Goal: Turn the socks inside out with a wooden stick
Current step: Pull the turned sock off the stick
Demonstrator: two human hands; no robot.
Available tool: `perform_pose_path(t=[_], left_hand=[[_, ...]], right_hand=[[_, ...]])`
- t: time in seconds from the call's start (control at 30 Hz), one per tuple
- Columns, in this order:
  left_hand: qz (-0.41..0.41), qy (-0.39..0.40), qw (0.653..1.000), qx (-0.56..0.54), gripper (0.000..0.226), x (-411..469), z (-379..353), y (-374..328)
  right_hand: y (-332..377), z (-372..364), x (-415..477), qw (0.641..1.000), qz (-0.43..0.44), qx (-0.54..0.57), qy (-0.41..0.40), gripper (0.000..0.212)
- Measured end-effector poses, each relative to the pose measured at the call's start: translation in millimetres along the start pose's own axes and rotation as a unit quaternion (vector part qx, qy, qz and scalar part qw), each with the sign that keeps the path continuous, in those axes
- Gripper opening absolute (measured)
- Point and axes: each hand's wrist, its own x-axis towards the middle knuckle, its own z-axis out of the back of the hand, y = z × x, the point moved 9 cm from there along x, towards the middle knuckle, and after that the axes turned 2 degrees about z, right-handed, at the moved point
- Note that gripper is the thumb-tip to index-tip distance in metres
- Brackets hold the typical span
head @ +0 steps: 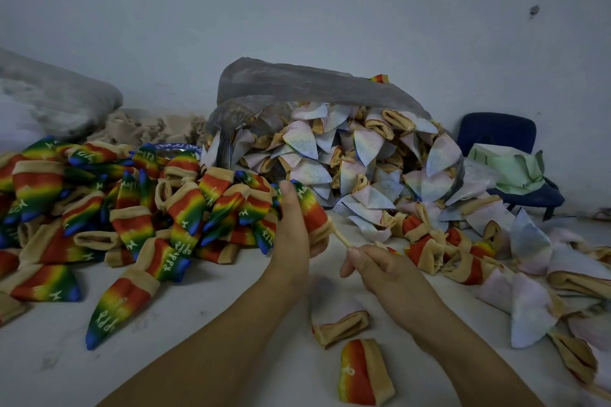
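Observation:
My left hand [292, 228] grips a rainbow sock [312, 208] with a tan cuff, held upright above the white surface. A thin wooden stick [342, 238] comes out of the sock's cuff end and runs down into my right hand [380, 266], which pinches its lower end. A big pile of rainbow socks [132, 208] with white lettering lies to the left. Pale inside-out socks [347, 162] spill from a clear plastic bag [297, 82] at the centre back and spread to the right.
A pale sock [340, 317] and a rainbow sock [362, 373] lie near my forearms. A second filled plastic bag [56, 99] sits at back left with beige cloth [148, 129] beside it. A blue chair [506, 155] holding green paper [509, 168] stands by the wall at right.

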Motion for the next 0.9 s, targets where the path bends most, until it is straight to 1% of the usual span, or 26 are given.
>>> perform_pose_path(t=[0.07,0.1,0.17,0.2,0.27,0.3,0.4,0.47,0.5,0.53,0.57,0.6,0.7,0.77,0.83,0.9], left_hand=[[-0.001,0.036,0.998,-0.060,0.068,1.4,-2.7,-0.5],[0.001,0.041,0.996,-0.078,0.067,1.7,-2.5,-1.9],[0.002,0.021,0.996,-0.085,0.065,4.4,2.9,-4.3],[0.001,0.010,0.997,-0.079,0.060,6.1,5.5,-5.0],[-0.013,-0.015,0.999,-0.044,0.048,9.6,11.7,-7.2],[-0.029,-0.028,0.999,-0.009,0.046,9.8,14.6,-10.0],[-0.112,-0.041,0.987,0.110,0.053,1.8,13.2,-20.4],[-0.142,-0.058,0.977,0.149,0.050,-5.9,10.8,-22.4],[-0.153,-0.074,0.972,0.161,0.051,-9.2,10.7,-24.2],[-0.163,-0.088,0.967,0.173,0.057,-11.8,9.6,-26.3],[-0.171,-0.099,0.964,0.180,0.063,-13.6,8.5,-27.1],[-0.181,-0.108,0.961,0.180,0.064,-15.9,7.6,-28.3],[-0.234,-0.105,0.951,0.172,0.042,-24.0,1.5,-37.8],[-0.260,-0.090,0.941,0.198,0.041,-24.2,-1.0,-40.5],[-0.261,-0.077,0.936,0.224,0.040,-21.4,-1.2,-38.7],[-0.246,-0.067,0.936,0.243,0.043,-17.5,-0.5,-34.5]], right_hand=[[-0.9,-0.7,0.5,1.000,0.000,-0.003,0.000,0.034],[-2.1,-1.0,1.2,1.000,-0.002,-0.010,-0.001,0.034],[-6.6,0.8,1.7,0.999,-0.009,-0.034,-0.005,0.033],[-8.7,4.0,2.0,0.999,-0.009,-0.047,-0.011,0.032],[-8.0,10.9,1.9,0.997,0.008,-0.072,-0.028,0.030],[-5.1,12.6,1.5,0.996,0.022,-0.083,-0.036,0.030],[1.5,10.9,1.2,0.993,0.047,-0.089,-0.060,0.031],[5.6,7.5,0.5,0.993,0.050,-0.077,-0.070,0.032],[7.2,5.2,0.3,0.994,0.050,-0.068,-0.070,0.033],[8.5,2.9,0.1,0.995,0.047,-0.055,-0.068,0.034],[8.9,-0.1,-0.3,0.996,0.039,-0.039,-0.063,0.036],[8.6,-5.1,-0.5,0.998,0.024,-0.021,-0.053,0.037],[-1.3,-25.4,-1.3,0.996,-0.057,0.074,-0.011,0.041],[-6.1,-31.5,-2.3,0.986,-0.096,0.136,0.010,0.044],[-8.8,-24.3,-2.0,0.987,-0.103,0.126,0.009,0.044],[-8.5,-8.8,-0.4,0.996,-0.076,0.045,-0.022,0.042]])
